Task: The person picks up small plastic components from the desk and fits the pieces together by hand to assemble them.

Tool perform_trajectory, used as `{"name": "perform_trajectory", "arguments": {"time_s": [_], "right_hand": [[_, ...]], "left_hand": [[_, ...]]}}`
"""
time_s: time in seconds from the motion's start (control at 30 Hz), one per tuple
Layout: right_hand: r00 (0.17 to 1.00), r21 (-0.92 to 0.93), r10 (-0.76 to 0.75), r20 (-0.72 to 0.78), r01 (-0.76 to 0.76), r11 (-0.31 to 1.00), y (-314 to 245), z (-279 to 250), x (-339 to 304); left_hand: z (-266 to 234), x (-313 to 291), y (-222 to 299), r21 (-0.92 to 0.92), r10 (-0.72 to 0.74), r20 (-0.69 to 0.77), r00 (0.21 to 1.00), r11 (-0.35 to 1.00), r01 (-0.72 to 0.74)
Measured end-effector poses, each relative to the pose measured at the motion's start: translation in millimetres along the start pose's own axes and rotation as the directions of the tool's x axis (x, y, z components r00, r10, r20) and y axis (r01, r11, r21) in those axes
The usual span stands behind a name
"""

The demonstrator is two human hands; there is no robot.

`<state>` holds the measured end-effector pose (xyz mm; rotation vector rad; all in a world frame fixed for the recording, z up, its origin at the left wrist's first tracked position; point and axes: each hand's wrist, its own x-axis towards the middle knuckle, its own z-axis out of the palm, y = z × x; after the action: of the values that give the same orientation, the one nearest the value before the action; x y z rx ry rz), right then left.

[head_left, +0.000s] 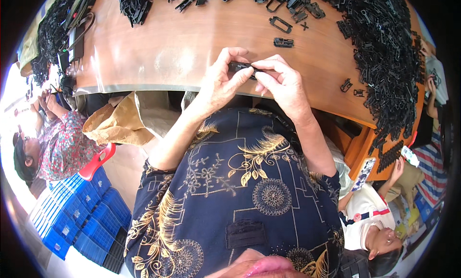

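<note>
Over the near edge of the wooden table, a small black plastic part (238,67) is held between both hands. My left hand (224,79) grips its left end, thumb in front and fingers curled behind. My right hand (284,81) pinches the other end with thumb and index finger, partly hiding it. Just beyond the hands lie a black rectangular plastic piece (283,42) and an open black frame (280,24). A tiny black cross-shaped piece (305,25) is beside that frame.
A large heap of black plastic parts (384,52) covers the table's right side. More piles lie at the far edge and far left. Two small pieces (346,85) rest near the right. Blue crates (72,215) stand lower left. Other people sit at both sides.
</note>
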<state>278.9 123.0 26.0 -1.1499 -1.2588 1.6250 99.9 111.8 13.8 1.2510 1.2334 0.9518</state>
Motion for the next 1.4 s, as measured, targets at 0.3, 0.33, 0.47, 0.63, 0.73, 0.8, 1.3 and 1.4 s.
{"name": "perform_trajectory", "arguments": {"time_s": [0.3,0.33,0.47,0.63,0.73,0.8,1.3,1.4], "right_hand": [[0.983,0.347,0.183,0.0,-0.171,0.922,9.3,-10.0,-0.8],[0.98,0.373,0.197,-0.002,-0.182,0.91,7.7,-9.2,-0.6],[0.98,0.372,0.195,-0.024,-0.173,0.912,9.1,-7.9,1.5],[0.977,0.227,0.18,-0.114,-0.151,0.962,1.8,-13.5,2.7],[0.943,-0.03,-0.003,-0.333,-0.008,1.0,-1.0,-27.3,5.0],[0.895,-0.246,-0.103,-0.434,-0.008,0.969,-5.9,-41.3,9.4],[0.972,0.001,0.027,-0.233,-0.027,1.0,5.9,-38.2,26.2],[0.984,0.071,0.018,-0.179,-0.006,0.997,8.1,-41.2,24.0]], "left_hand": [[16.5,-0.8,13.8,-0.353,-0.118,-0.028,0.993,0.93,0.1],[16.4,0.6,15.7,-0.362,-0.09,-0.022,0.996,0.929,0.076],[14.8,5.2,14.2,-0.296,-0.03,0.013,0.999,0.955,0.033],[16.2,24.6,21.7,-0.194,-0.174,0.036,0.984,0.965,0.178],[15.0,51.7,26.4,-0.372,-0.248,0.035,0.968,0.896,0.243],[10.4,67.7,24.3,-0.313,-0.238,0.09,0.967,0.915,0.254],[27.9,69.5,12.2,0.428,0.206,0.181,0.962,0.864,-0.265],[25.4,60.7,9.3,0.242,0.09,0.176,0.98,0.961,-0.132]]}}
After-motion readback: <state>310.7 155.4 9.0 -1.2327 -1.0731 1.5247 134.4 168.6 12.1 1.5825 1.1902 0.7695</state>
